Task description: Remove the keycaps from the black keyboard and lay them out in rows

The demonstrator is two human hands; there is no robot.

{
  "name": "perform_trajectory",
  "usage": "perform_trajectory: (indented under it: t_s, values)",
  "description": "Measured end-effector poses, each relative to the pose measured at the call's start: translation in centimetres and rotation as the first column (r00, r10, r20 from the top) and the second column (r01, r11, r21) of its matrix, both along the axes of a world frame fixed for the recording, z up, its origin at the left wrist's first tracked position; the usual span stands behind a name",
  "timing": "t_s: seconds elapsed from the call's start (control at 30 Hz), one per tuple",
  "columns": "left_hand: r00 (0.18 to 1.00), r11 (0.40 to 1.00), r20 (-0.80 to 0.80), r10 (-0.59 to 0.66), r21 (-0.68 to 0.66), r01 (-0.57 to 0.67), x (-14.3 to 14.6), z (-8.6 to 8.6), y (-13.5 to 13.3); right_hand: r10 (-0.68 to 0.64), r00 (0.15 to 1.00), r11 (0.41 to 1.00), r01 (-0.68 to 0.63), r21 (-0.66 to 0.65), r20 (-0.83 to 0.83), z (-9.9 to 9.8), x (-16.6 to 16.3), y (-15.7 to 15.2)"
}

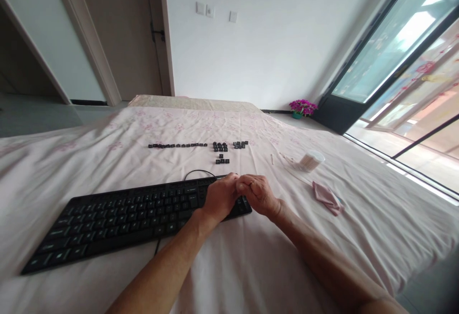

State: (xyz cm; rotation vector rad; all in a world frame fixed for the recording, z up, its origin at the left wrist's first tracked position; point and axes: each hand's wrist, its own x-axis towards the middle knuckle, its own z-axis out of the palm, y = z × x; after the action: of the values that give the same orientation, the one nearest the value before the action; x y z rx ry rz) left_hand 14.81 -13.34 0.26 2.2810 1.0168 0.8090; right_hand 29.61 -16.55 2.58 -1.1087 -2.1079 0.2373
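Note:
A black keyboard (122,218) lies at a slant on the pale bedsheet, and its numpad end is partly covered by my hands. My left hand (223,195) is closed over that end, near the back edge, with its fingers curled away from view. Against it, my right hand (258,192) is closed too, its bent fingers touching the left. Whatever is between the fingertips is hidden. Beyond the keyboard, loose black keycaps stand in a long row (177,145), a block (220,147), another small group (240,145) and an arrow-shaped cluster (222,161).
To the right are a clear round tub of cotton swabs (311,161), a loose swab (272,159) and a crumpled pink cloth (327,198). The keyboard's cable (198,171) loops behind it. Purple flowers (303,108) stand on the floor by the glass door.

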Motion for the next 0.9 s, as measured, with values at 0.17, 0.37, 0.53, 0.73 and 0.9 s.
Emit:
perform_trajectory:
  t_s: [0.17, 0.37, 0.53, 0.73, 0.9]
  values:
    - [0.988, 0.996, 0.126, -0.085, -0.022, 0.088, -0.2, -0.1, 0.5, -0.049, 0.974, 0.997, 0.033, -0.074, -0.221, 0.0, 0.1, 0.2]
    - [0.981, 0.996, 0.196, -0.010, -0.082, 0.027, 0.1, -0.5, 0.9, -0.056, 0.917, 0.997, 0.033, -0.064, -0.396, 0.1, -0.2, -0.3]
    - [0.969, 0.988, 0.242, 0.040, -0.154, -0.002, 0.3, -0.4, 0.9, -0.050, 0.867, 0.998, 0.020, -0.067, -0.495, -0.5, -0.8, -0.1]
    - [0.943, 0.970, 0.334, 0.010, -0.231, 0.072, 0.1, 0.0, 0.8, -0.081, 0.770, 0.984, -0.040, -0.175, -0.633, 0.0, -0.9, 0.5]
    - [0.936, 0.962, 0.351, 0.034, -0.265, 0.065, 0.1, -0.2, 0.8, -0.128, 0.787, 0.986, 0.035, -0.163, -0.604, -0.2, -0.9, 0.4]
